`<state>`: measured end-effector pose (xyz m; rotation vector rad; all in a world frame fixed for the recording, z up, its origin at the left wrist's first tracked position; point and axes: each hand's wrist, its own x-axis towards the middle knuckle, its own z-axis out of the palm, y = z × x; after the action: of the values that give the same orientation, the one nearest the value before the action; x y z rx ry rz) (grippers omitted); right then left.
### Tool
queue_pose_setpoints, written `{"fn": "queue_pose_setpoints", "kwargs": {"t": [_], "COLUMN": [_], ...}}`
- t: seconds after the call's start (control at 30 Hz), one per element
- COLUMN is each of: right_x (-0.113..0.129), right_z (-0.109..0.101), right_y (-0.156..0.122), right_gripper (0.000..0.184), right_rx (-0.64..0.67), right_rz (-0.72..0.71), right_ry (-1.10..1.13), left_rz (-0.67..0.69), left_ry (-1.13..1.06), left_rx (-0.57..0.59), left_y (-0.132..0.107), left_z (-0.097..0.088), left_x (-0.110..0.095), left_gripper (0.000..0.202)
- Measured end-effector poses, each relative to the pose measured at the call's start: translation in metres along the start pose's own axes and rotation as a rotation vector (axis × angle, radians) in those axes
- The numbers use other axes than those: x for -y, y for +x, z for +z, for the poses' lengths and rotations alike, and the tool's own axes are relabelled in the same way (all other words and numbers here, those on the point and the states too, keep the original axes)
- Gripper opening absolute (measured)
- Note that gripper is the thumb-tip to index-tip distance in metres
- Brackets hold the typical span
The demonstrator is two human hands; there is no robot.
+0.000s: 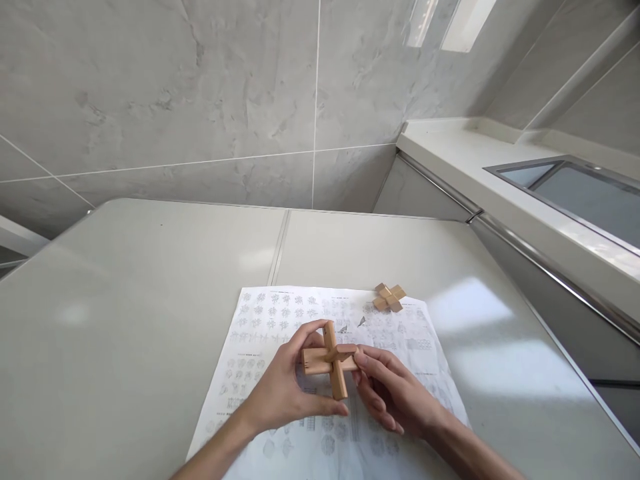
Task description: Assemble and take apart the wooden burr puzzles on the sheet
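Observation:
A wooden burr puzzle (331,360) made of crossed bars is held above the printed sheet (253,373). My left hand (285,383) grips it between the thumb below and the fingers at the top, around the upright bar. With thumb and forefinger, my right hand (393,383) pinches the bars at its right side; the other fingers curl underneath. A smaller wooden cross-shaped puzzle (389,297) rests at the sheet's top right edge, apart from both hands. The paper carries rows of small diagrams and text, too small to read, partly covered by my hands.
The pale table (125,320) has a seam across it and stands near a grey tiled wall (240,80). At the right is a white counter (450,147) with an inset sink or glass-topped panel (590,193) and a metal rail (545,267) along its front.

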<state>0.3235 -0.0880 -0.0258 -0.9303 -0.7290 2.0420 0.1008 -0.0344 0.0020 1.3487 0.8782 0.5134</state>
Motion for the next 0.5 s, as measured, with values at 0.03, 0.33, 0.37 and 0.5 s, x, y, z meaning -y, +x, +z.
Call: {"fn": "queue_pose_setpoints", "kwargs": {"t": [0.03, 0.33, 0.37, 0.5], "right_x": [-0.0006, -0.0082, -0.0085, -0.0101], "right_z": [0.0018, 0.0071, 0.0072, 0.0055], "right_y": [-0.0004, 0.0011, 0.0014, 0.0013], "right_gripper": [0.046, 0.050, 0.051, 0.049], "right_rx": [-0.020, -0.124, -0.126, -0.091], "right_rz": [-0.007, -0.049, -0.046, -0.051], "right_ry": [0.011, 0.045, 0.049, 0.092], "left_rz": [0.005, 0.054, 0.056, 0.052], "left_ry": [0.012, 0.016, 0.012, 0.016], "left_rx": [-0.009, -0.041, -0.044, -0.049], "left_y": [0.0001, 0.0005, 0.0004, 0.0008], "left_z": [0.0004, 0.0057, 0.0058, 0.0037], "left_x": [0.0002, 0.0014, 0.0017, 0.0042], "left_gripper": [0.108, 0.107, 0.107, 0.108]}}
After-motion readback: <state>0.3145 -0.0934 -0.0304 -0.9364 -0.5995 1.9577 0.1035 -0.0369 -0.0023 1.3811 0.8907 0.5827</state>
